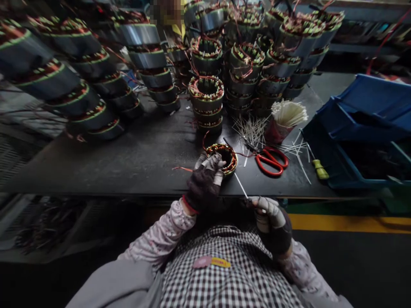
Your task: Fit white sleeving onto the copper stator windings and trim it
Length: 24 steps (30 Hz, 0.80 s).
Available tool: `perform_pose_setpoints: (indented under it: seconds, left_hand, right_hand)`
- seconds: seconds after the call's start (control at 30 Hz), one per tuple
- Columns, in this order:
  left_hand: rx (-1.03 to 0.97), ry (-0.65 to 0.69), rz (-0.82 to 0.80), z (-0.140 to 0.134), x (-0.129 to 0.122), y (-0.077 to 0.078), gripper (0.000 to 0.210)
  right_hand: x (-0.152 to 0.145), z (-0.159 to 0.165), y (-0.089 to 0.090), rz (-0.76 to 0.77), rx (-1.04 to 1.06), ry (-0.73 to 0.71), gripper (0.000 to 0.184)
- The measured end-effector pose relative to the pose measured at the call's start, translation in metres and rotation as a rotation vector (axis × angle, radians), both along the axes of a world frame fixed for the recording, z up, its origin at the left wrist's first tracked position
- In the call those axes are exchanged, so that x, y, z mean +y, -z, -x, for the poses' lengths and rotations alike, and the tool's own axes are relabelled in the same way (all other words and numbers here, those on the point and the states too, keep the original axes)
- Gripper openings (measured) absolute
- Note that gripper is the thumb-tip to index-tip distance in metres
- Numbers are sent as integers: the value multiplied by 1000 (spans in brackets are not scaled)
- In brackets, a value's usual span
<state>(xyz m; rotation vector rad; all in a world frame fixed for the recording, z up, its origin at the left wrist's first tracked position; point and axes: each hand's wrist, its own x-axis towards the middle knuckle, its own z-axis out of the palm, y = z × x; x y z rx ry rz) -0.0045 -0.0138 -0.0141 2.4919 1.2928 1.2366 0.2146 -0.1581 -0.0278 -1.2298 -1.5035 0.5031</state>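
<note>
A motor stator [231,170], a ring wound with copper wire, lies near the front edge of the dark table. My left hand [207,175], in a dark glove with wrapped fingertips, grips its near left side, fingers over the rim. From the stator's near side a thin white cable tie [240,185] runs down to my right hand [269,214], which pinches its end just off the table edge. Reddish lead wires [183,169] stick out of the winding. The part of the tie inside the stator is hidden.
Stacks of stators [207,96] fill the back and left. On the right lie red-handled scissors [271,161], loose white ties [252,130], a cup of ties [278,132], a yellow-handled screwdriver [320,170] and blue bins [337,160]. A person [177,31] is beyond the stacks.
</note>
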Motion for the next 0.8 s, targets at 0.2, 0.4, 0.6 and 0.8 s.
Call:
perform_pose_setpoints:
  seconds: [0.2,0.4,0.6,0.8]
  left_hand:
    - [-110,0,186,-13,5,-11,22]
    - [-440,70,375,-19,-1,-13,16]
    - [-333,25,239,-20,-6,-22,11]
    - [-339,23,278,-21,-6,-21,10]
  right_hand:
    - [59,18,-17,-42,-15,-51,18]
    - [84,18,-37,215,277,-124,15]
    - [94,17,-54,233,205,-164,14]
    - [107,13,-51,257,2,-103,13]
